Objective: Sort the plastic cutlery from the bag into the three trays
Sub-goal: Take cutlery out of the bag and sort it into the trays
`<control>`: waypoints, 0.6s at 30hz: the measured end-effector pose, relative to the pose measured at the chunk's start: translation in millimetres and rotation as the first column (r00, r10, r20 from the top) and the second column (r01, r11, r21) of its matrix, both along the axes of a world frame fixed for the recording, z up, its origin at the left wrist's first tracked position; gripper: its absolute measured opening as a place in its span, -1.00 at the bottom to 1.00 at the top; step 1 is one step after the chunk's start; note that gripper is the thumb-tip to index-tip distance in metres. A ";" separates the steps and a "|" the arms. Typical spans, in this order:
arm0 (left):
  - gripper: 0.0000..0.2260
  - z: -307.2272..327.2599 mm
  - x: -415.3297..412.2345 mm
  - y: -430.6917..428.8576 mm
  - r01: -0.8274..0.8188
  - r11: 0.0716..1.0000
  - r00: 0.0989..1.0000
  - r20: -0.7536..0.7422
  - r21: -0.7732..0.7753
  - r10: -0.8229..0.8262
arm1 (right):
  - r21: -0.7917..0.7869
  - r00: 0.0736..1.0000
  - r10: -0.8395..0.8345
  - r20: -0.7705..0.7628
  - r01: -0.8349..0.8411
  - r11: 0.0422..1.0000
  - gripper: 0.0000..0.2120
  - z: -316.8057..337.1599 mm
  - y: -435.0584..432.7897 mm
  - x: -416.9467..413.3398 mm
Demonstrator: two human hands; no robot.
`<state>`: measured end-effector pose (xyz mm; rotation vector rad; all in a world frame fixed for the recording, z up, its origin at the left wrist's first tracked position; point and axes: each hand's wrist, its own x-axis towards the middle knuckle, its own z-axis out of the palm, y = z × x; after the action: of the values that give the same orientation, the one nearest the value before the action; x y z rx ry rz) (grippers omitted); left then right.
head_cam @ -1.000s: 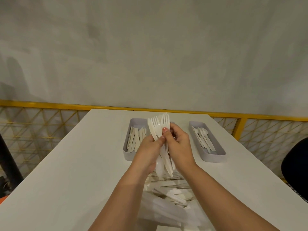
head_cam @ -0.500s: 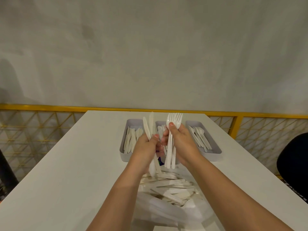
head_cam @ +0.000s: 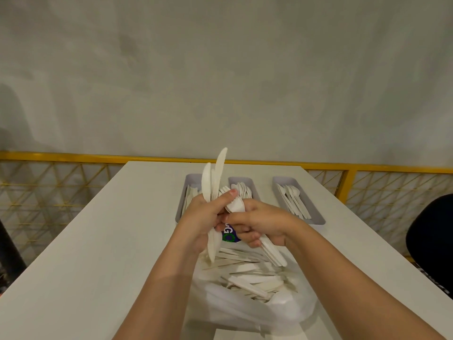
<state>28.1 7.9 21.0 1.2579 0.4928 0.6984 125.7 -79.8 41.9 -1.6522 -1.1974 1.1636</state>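
The left hand (head_cam: pixel 202 217) is curled round a few knives (head_cam: pixel 218 168) held upright, and the right hand (head_cam: pixel 259 222), touching it, grips a bunch of forks (head_cam: pixel 272 253), handles slanting down. Just below them the open bag (head_cam: pixel 245 307) of cutlery (head_cam: pixel 245 273) lies on the worktop (head_cam: pixel 98 241), with three trays (head_cam: pixel 317 220) side by side beyond.

Matt white plastic knives (head_cam: pixel 212 182), thin glossy plastic bag (head_cam: pixel 247 307), smooth matt white table (head_cam: pixel 103 241).
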 end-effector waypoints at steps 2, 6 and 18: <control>-0.85 -0.7 0.4 3.4 -0.060 0.997 0.998 0.005 -0.044 0.060 | 0.035 0.997 -0.024 0.078 0.021 0.999 -0.91 -2.3 0.5 0.1; -0.83 -5.4 -5.0 23.9 -0.195 0.961 0.975 0.065 -0.198 0.211 | 0.143 0.840 -0.141 0.525 0.076 0.987 -0.90 -14.1 1.6 -3.2; -0.71 -6.0 16.2 30.7 -0.029 0.916 0.996 0.069 -0.401 0.062 | 0.252 0.497 -0.239 0.835 0.041 0.967 -0.61 -33.4 3.8 8.7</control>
<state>44.3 38.6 15.1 0.8324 0.5670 0.6453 134.4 -76.0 8.6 -2.1890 -1.6431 -0.0193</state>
